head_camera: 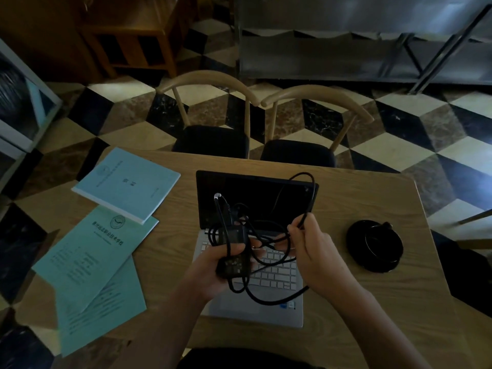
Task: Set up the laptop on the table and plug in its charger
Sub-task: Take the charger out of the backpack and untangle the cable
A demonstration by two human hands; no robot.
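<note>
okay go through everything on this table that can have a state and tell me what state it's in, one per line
laptop: lid open, screen dark
charger brick: held in left hand, cable tangled
charger cable: loop pinched by right hand, not plugged in
booklet: closed
black round object: lying on table

A café or canteen-like dining room, dimly lit: a wooden tabletop (372, 198) with two curved-back chairs (213, 121) pushed in, a marble floor (415, 129) in a black, cream and brown cube pattern, steel shelving (346, 57) along the far wall, and wooden furniture (127, 35) at the back left.
</note>
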